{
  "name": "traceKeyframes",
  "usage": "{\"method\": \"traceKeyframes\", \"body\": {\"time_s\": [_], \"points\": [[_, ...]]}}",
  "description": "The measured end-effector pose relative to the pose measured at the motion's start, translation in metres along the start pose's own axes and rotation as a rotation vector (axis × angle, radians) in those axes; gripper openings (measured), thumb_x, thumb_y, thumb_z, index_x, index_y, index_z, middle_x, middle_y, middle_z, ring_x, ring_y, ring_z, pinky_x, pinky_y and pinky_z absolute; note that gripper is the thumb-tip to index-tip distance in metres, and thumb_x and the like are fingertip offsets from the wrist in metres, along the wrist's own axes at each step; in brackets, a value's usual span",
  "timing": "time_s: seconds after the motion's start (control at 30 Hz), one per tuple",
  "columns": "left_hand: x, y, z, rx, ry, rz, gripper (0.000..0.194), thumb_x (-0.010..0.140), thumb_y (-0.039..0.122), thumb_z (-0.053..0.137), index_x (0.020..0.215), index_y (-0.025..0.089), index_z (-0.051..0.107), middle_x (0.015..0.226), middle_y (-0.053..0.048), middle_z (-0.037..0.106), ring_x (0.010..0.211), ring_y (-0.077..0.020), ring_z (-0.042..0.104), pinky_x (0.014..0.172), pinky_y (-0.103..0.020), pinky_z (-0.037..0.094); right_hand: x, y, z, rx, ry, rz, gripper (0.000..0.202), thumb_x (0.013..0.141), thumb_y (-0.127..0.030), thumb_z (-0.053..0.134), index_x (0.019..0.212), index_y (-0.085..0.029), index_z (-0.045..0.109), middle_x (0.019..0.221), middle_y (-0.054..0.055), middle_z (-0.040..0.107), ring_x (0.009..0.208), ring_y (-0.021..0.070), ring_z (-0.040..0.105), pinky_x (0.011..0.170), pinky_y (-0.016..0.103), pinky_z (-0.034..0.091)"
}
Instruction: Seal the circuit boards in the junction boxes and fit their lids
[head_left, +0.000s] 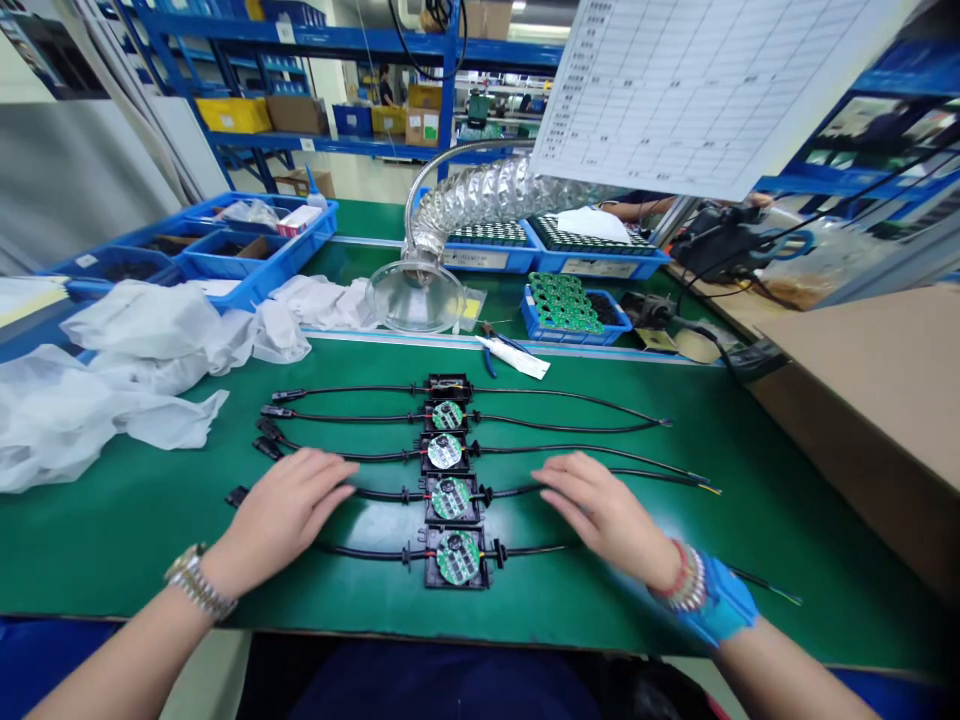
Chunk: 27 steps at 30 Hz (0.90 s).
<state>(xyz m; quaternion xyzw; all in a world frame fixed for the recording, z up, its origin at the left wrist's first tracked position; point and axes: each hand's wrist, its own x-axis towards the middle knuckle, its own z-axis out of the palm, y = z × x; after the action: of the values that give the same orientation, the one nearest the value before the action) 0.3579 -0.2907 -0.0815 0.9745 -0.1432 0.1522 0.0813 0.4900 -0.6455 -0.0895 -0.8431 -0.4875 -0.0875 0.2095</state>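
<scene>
Several black housings with cables out both sides stand in a column on the green mat; the nearest [457, 558] and the one behind it [451, 498] hold round green circuit boards. The farthest housing [448, 388] shows no round board. My left hand [292, 508] rests over the left cables of the two nearest housings, fingers pointing right and somewhat apart, gripping nothing visible. Over the right cables lies my right hand [600, 510], its fingers apart and pointing left, with nothing seen in it. Cable parts under both hands are hidden.
White cloth-like bags [150, 330] lie at the left by a blue divided tray [259, 262]. Behind the housings are a white tube [517, 357], pliers [489, 362], a fume hood [417, 297] and a blue bin [577, 332] of green boards. A cardboard box [877, 370] stands right.
</scene>
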Motion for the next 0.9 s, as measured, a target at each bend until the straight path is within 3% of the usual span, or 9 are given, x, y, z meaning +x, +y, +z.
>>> {"method": "traceKeyframes", "body": {"time_s": [0.1,0.2,0.3,0.43,0.57,0.77,0.9], "points": [[0.052,-0.024,0.006,0.151,-0.023,-0.019,0.027,0.089,0.03,0.043,0.104,0.017,0.062,0.098,-0.008,0.064,0.088,-0.022,0.054,0.076,-0.035,0.043,0.048,0.03,0.005,-0.193,-0.045,0.023,0.024,0.091,-0.023,0.04,0.103,-0.017,0.061,0.101,0.01,0.06,0.089,0.0201,0.052,0.075,0.034,0.044],[0.1,-0.041,0.026,0.265,-0.103,-0.03,0.021,0.085,0.023,0.048,0.098,0.016,0.064,0.095,-0.008,0.065,0.087,-0.0237,0.055,0.071,-0.034,0.041,0.092,0.057,0.022,-0.407,-0.148,0.105,0.022,0.09,-0.019,0.044,0.1,-0.015,0.063,0.098,0.01,0.061,0.088,0.0202,0.052,0.073,0.031,0.041],[0.123,-0.052,0.045,0.283,-0.146,-0.035,0.016,0.082,0.018,0.051,0.087,0.017,0.066,0.084,-0.008,0.066,0.079,-0.0215,0.056,0.064,-0.031,0.039,0.113,0.074,0.037,-0.467,-0.178,0.101,0.02,0.088,-0.015,0.045,0.093,-0.014,0.065,0.09,0.01,0.061,0.086,0.021,0.051,0.069,0.031,0.039],[0.124,-0.061,0.058,0.268,-0.119,-0.025,0.022,0.084,0.017,0.046,0.078,0.018,0.067,0.075,-0.006,0.063,0.072,-0.0187,0.056,0.061,-0.03,0.038,0.114,0.085,0.044,-0.509,-0.202,0.061,0.019,0.086,-0.011,0.046,0.084,-0.014,0.065,0.081,0.01,0.06,0.083,0.0211,0.05,0.068,0.031,0.037],[0.12,-0.066,0.06,0.243,-0.083,-0.025,0.023,0.084,0.02,0.045,0.077,0.018,0.066,0.077,-0.007,0.064,0.074,-0.0189,0.057,0.062,-0.03,0.039,0.115,0.088,0.037,-0.539,-0.198,0.006,0.022,0.085,-0.008,0.044,0.075,-0.014,0.063,0.08,0.01,0.06,0.081,0.021,0.05,0.07,0.032,0.036],[0.121,-0.068,0.061,0.222,-0.073,-0.054,0.02,0.084,0.021,0.047,0.076,0.019,0.065,0.078,-0.005,0.065,0.074,-0.019,0.057,0.064,-0.031,0.039,0.12,0.086,0.027,-0.566,-0.165,-0.044,0.024,0.088,-0.008,0.037,0.082,-0.012,0.061,0.086,0.013,0.061,0.084,0.0214,0.051,0.073,0.032,0.038],[0.12,-0.068,0.062,0.208,-0.082,-0.07,0.018,0.084,0.022,0.048,0.078,0.019,0.064,0.08,-0.004,0.065,0.074,-0.02,0.057,0.065,-0.032,0.039,0.112,0.09,0.029,-0.559,-0.184,-0.022,0.032,0.09,-0.007,0.03,0.087,-0.014,0.061,0.079,0.01,0.062,0.076,0.0173,0.054,0.067,0.027,0.039]]}}
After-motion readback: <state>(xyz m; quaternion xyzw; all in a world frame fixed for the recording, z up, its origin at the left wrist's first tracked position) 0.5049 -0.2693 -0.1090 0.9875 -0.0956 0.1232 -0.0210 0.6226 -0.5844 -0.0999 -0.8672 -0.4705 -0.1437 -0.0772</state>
